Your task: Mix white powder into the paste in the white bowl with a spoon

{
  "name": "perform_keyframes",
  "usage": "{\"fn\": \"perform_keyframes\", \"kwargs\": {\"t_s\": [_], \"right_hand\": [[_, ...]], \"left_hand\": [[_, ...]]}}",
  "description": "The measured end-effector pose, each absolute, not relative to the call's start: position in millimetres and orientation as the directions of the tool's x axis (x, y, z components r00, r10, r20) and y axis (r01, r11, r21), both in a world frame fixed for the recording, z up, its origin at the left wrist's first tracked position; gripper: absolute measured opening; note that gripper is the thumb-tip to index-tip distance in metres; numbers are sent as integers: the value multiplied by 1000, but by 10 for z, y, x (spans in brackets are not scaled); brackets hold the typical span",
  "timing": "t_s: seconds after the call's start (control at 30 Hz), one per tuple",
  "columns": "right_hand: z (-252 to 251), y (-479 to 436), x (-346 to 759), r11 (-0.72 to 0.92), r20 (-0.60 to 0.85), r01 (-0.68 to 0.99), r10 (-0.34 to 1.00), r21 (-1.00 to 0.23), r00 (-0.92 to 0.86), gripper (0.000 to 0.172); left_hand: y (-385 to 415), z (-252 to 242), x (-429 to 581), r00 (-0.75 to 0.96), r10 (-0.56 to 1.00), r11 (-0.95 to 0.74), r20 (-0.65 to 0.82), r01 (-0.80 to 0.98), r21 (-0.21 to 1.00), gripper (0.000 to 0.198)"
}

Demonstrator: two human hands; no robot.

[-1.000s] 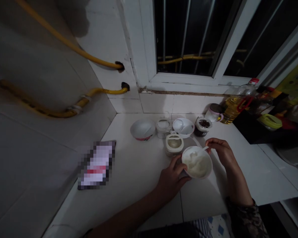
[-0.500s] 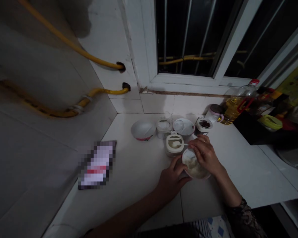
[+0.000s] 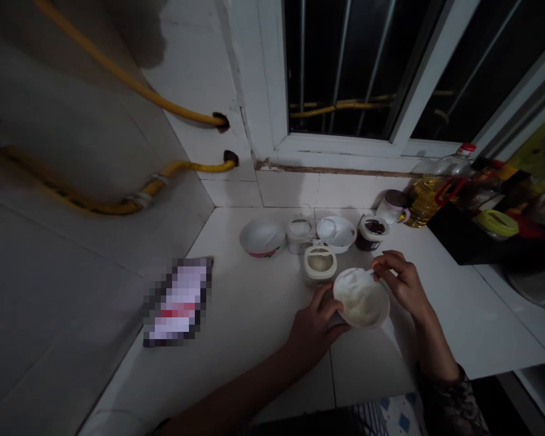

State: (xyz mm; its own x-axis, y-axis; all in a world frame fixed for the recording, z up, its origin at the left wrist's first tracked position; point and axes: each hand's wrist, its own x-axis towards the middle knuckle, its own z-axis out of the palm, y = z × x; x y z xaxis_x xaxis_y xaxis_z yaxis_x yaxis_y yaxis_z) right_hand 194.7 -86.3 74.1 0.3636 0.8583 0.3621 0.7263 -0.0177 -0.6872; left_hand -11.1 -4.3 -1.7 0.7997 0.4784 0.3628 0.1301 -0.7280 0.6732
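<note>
The left hand (image 3: pixel 315 321) is part-curled, gripping the small bowl (image 3: pixel 385 307) by its rim at 9 o'clock; the bowl is tilted and holds pale grains. The right hand (image 3: pixel 402 281) is pinched closed on a spoon (image 3: pixel 370 271), which crosses the rim at 1 o'clock. From that bowl, an open jar (image 3: pixel 320 277) sits just beside it at 10 to 11. Behind come a white bowl (image 3: pixel 347 235) at 11, a jar of dark red contents (image 3: pixel 370 242) at 12 and a pink-handled mug (image 3: pixel 388 212) past it. A black box (image 3: pixel 454 236) bounds 2 o'clock, with bench (image 3: pixel 476 309) between it and the right arm. The front edge runs at 4; a wider stretch spreads toward the tiled wall (image 3: pixel 72 290) at 9.
</note>
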Motion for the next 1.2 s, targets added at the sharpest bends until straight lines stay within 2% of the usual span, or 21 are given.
{"fn": "perform_keyframes", "kwargs": {"t_s": [0.1, 0.17, 0.23, 0.33, 0.43, 0.53, 0.73, 0.97, 1.2], "right_hand": [[735, -815, 1875, -27, 236, 737, 939, -675, 250, 15], [734, -791, 1829, -47, 179, 705, 953, -707, 243, 16], [737, -788, 1824, -101, 151, 638, 932, -764, 328, 16], [747, -809, 1887, -182, 52, 418, 871, -890, 489, 14], [764, -832, 1960, -165, -17, 221, 834, -961, 551, 13], [789, -845, 1986, -124, -5, 165, 811, -978, 585, 10], [801, -856, 2000, -108, 4, 154, 806, -982, 591, 10], [807, -851, 1977, -199, -48, 255, 866, -946, 498, 13], [839, -890, 1993, -224, -68, 310, 893, -924, 444, 12]], "left_hand": [[-46, -28, -105, 795, 481, -734, 369, 134, 666, 23], [-47, -31, -102, 795, 482, -735, 368, 138, 664, 23], [-48, -28, -100, 797, 484, -733, 361, 145, 664, 22], [-47, -14, -100, 798, 483, -735, 359, 147, 662, 23], [-45, 2, -101, 801, 484, -733, 353, 150, 664, 24], [-43, 12, -105, 804, 486, -730, 341, 160, 664, 24], [-49, 13, -112, 810, 487, -730, 327, 171, 662, 23], [-51, 7, -107, 809, 487, -724, 329, 164, 670, 27], [-54, 1, -105, 807, 487, -728, 333, 165, 665, 25]]}}
